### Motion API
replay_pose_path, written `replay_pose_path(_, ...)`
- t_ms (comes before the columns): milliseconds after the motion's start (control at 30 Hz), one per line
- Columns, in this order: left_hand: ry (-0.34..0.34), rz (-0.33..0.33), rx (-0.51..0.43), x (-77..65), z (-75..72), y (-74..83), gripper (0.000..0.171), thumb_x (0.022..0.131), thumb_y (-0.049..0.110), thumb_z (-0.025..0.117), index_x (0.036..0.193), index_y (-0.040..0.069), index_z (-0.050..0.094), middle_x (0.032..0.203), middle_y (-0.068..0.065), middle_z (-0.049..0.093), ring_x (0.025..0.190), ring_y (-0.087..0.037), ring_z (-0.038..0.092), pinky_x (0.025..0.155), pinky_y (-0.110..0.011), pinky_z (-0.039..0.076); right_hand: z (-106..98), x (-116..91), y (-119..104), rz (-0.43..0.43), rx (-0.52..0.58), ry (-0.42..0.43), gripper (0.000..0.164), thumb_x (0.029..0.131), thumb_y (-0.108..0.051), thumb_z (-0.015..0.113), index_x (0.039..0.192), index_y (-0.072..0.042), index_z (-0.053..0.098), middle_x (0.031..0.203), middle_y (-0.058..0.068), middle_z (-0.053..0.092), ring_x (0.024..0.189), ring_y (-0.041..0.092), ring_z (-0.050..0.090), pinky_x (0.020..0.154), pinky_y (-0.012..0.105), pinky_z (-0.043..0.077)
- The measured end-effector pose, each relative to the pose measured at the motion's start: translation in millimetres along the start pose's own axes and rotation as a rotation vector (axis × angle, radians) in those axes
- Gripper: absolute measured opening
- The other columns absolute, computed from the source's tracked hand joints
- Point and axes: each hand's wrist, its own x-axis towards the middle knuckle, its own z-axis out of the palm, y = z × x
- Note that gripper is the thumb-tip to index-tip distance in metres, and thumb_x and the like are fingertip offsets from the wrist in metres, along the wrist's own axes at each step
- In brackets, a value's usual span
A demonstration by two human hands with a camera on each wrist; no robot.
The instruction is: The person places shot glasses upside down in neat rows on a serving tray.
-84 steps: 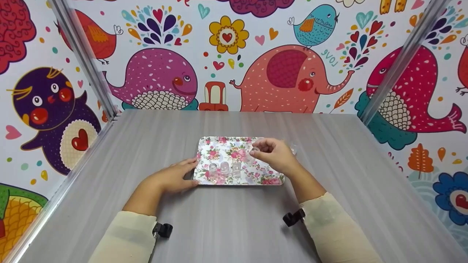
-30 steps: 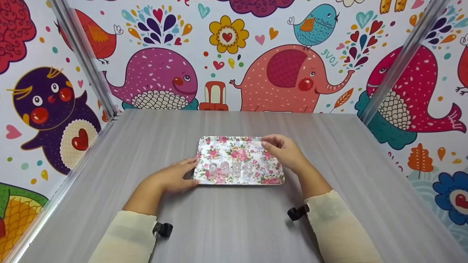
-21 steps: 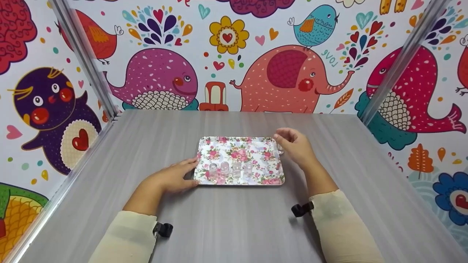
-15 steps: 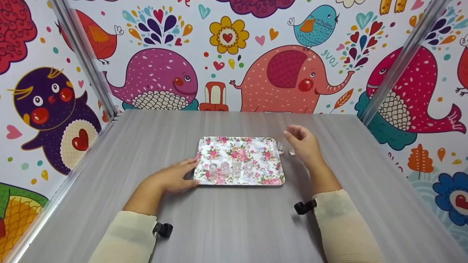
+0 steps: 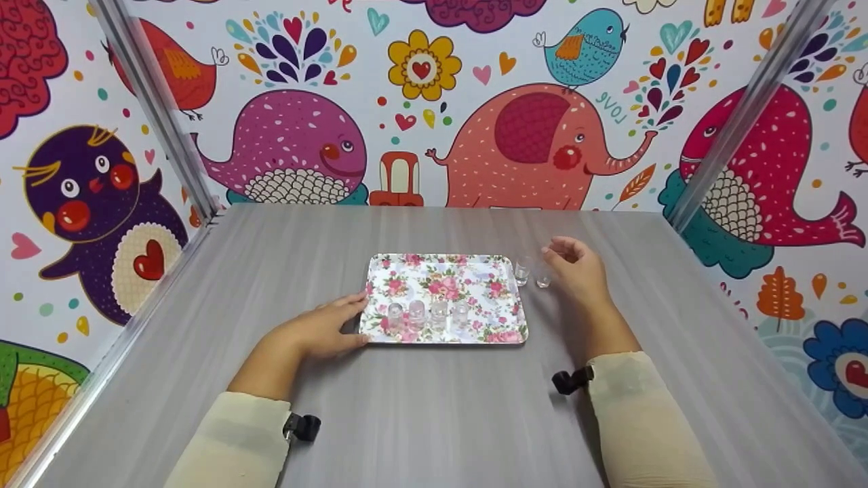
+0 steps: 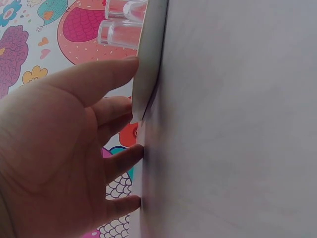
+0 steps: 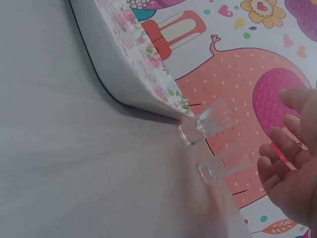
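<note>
We are resting our left hand [image 5: 325, 329] against the left side of the floral tray [image 5: 400, 268], thumb and fingers spreading apart and touching rather than wrapping it, probably to stop it sliding on the grey table [image 5: 434, 413]. On the tray's near half, a row of glasses [image 5: 417, 314] is standing side by side, seemingly lined up so that each is staying easy to see and reach. We are holding our right hand [image 5: 580, 271] just beside the loose pair [image 5: 521, 272], which is standing right of the tray, likely for easy reach; thumb and fingertips are hanging apart, loosely bent, with nothing showing between them. Counting, we are finding one tray, four glasses on it, two more on the table, and two black wrist cameras [image 5: 302, 427]; whether the right hand is hiding another glass, we cannot tell.
</note>
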Motion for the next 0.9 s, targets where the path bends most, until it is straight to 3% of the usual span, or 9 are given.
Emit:
replay_pose_path(200, 0.002, 0.001, 0.004, 0.2, -0.7, -0.1, 0.081, 0.104, 0.045, 0.067, 0.169, 0.011, 0.034, 0.18, -0.002, 0.026, 0.165, -0.044, 0.023, 0.132, -0.068, 0.022, -2, 5, 10, 0.075, -0.024, -0.056, 0.06, 0.1, -0.03, 0.076, 0.152, -0.01, 0.055, 0.151, 0.016, 0.06, 0.138, 0.031, 0.056, 0.116, 0.042, 0.05)
replay_pose_path(400, 0.0, -0.008, -0.002, 0.0, -0.5, 0.5, 0.081, 0.104, 0.046, 0.067, 0.169, 0.013, 0.033, 0.18, -0.002, 0.025, 0.166, -0.043, 0.022, 0.133, -0.068, 0.02, 0, 8, 20, 0.143, -0.014, -0.111, 0.072, 0.097, -0.021, 0.078, 0.16, -0.005, 0.046, 0.159, 0.019, 0.054, 0.142, 0.032, 0.053, 0.096, 0.029, 0.055)
replay_pose_path(500, -0.003, -0.012, 0.0, -0.4, -0.2, 0.9, 0.081, 0.104, 0.046, 0.067, 0.169, 0.013, 0.034, 0.18, -0.002, 0.025, 0.166, -0.043, 0.022, 0.133, -0.067, 0.02, 1, 9, 24, 0.162, -0.014, -0.131, 0.074, 0.096, -0.017, 0.078, 0.161, -0.004, 0.045, 0.159, 0.019, 0.054, 0.14, 0.031, 0.054, 0.096, 0.028, 0.055)
replay_pose_path(667, 0.001, -0.007, -0.001, -0.9, -0.6, 0.9, 0.081, 0.103, 0.045, 0.068, 0.169, 0.012, 0.034, 0.18, -0.003, 0.026, 0.166, -0.043, 0.022, 0.133, -0.067, 0.021, 3, 9, 31, 0.167, -0.107, -0.144, 0.074, 0.094, -0.018, 0.081, 0.158, -0.002, 0.049, 0.147, 0.021, 0.06, 0.127, 0.031, 0.058, 0.104, 0.035, 0.055)
replay_pose_path(900, 0.008, 0.005, -0.004, -0.6, -0.3, 0.4, 0.081, 0.103, 0.044, 0.068, 0.169, 0.01, 0.033, 0.18, -0.004, 0.026, 0.165, -0.043, 0.023, 0.133, -0.066, 0.022, 6, 11, 40, 0.073, -0.246, -0.107, 0.056, 0.091, -0.018, 0.083, 0.14, 0.002, 0.066, 0.126, 0.023, 0.073, 0.105, 0.025, 0.065, 0.08, 0.02, 0.051)
